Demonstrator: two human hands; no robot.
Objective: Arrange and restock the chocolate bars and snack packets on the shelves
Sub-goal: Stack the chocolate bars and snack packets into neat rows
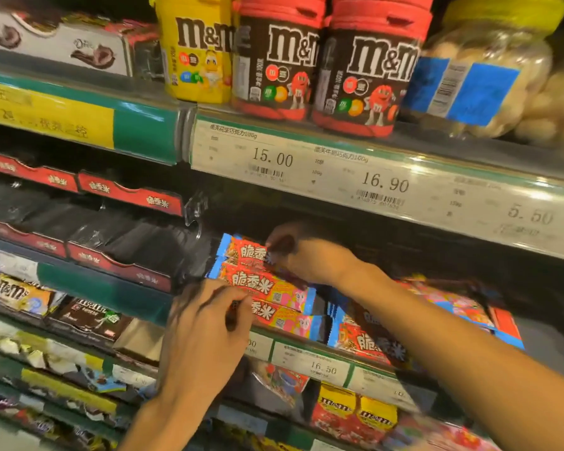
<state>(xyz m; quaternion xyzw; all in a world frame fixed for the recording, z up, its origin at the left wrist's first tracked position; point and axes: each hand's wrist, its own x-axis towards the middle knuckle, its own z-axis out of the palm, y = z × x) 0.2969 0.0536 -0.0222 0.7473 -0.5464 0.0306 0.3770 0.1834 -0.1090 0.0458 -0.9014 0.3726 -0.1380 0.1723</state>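
Shop shelf (306, 345) carries three stacked red chocolate bars (258, 284) at its edge; left hand (205, 333) pinches the lowest, right hand (306, 255) pinches the top one.

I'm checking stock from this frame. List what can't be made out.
Head view only:
- Bottom red bar: left end hidden by left hand.
- Price tag: first digits covered by that hand.
- Packets behind right forearm: motion-blurred.
- Clear jar: label too blurred to read.
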